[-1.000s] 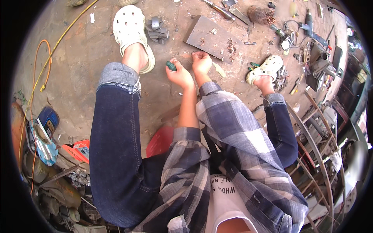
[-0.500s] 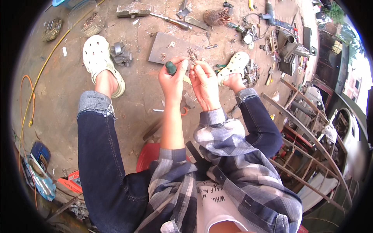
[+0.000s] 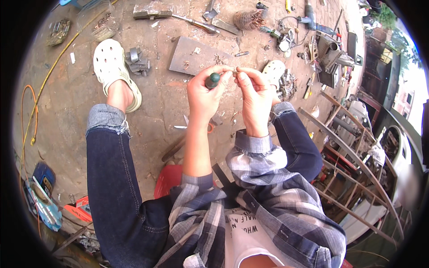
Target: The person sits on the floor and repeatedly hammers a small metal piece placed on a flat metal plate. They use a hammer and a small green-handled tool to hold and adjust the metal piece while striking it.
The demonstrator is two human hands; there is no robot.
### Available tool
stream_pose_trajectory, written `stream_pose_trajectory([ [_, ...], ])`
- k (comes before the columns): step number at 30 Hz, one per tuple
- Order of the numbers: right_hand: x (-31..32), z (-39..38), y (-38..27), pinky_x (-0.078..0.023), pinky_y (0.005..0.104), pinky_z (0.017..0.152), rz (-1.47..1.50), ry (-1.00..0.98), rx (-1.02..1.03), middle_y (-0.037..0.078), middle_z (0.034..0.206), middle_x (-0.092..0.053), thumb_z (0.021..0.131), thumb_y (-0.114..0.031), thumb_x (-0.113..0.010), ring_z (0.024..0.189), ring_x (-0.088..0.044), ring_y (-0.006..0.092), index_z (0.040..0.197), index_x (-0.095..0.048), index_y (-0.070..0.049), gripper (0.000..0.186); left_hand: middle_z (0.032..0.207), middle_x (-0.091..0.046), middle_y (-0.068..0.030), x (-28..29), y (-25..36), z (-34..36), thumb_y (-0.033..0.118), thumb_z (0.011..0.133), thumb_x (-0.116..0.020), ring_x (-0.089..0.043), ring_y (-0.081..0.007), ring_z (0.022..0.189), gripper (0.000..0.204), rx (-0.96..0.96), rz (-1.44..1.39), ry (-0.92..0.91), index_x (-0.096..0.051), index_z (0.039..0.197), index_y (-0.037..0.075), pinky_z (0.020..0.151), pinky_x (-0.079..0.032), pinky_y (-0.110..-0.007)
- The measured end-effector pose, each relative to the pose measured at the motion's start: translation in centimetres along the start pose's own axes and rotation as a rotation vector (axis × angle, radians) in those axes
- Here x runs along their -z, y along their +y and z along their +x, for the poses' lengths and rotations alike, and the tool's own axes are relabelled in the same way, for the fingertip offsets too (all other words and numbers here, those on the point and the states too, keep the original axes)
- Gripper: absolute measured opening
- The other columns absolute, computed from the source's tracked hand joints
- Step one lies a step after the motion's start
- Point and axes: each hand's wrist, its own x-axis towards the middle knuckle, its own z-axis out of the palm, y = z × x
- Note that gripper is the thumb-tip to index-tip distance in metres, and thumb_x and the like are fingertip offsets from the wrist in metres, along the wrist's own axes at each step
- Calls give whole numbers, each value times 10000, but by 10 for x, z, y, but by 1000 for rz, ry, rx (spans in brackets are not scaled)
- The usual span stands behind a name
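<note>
My left hand (image 3: 202, 99) is closed round a tool with a dark green rounded handle (image 3: 212, 80); its shaft is hidden, so its kind does not show. Thumb and forefinger of that hand pinch together at the tip. Meeting them fingertip to fingertip is my right hand (image 3: 255, 99), also pinched, on a small thin piece too tiny to name. Just beyond both hands a flat grey metal plate (image 3: 190, 52) lies on the ground, with copper-coloured scraps (image 3: 219, 60) on it.
A hammer (image 3: 153, 11) and a wound copper coil (image 3: 248, 20) lie at the far side. Motor parts (image 3: 287, 84) sit by my right shoe, dark metal pieces (image 3: 137, 61) by the left. Orange-handled scissors (image 3: 210, 128) lie below my hands. A metal frame (image 3: 353, 154) stands at right.
Both hands have shifted right together, the green-handled tool still in my left hand. More of the scraps on the plate now show.
</note>
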Motion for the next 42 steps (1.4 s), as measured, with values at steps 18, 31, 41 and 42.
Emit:
stream_pose_trajectory([
  [18,-2,7,-3,-486,214,727,-99,-14,22,67,923,-664,857,-27,-640,816,-607,89,959,-649,18,112,823,-652,-54,2,2,3,77,814,-694,-597,-126,718,190,-44,149,14,-639,992,41,646,-472,-249],
  [31,-32,54,181,-492,217,611,-252,107,-238,83,769,-681,834,-27,-648,657,-628,101,923,-636,38,111,922,-495,-78,42,-91,-6,-2,804,-672,-549,-177,797,89,-77,127,787,-607,864,5,712,-474,-313],
  [41,-22,42,174,-515,239,613,-263,61,-196,89,800,-664,816,-11,-653,687,-642,133,960,-606,26,157,1003,-512,-110,24,-108,-20,-32,742,-621,-537,-262,937,216,-294,549,537,-582,942,40,845,-445,-374],
  [42,-19,41,176,-518,241,627,-294,29,-155,85,801,-663,817,-9,-650,705,-640,133,978,-610,17,168,1005,-513,-118,20,-109,-20,-11,751,-619,-536,-283,946,211,-311,544,522,-576,949,49,852,-442,-388],
])
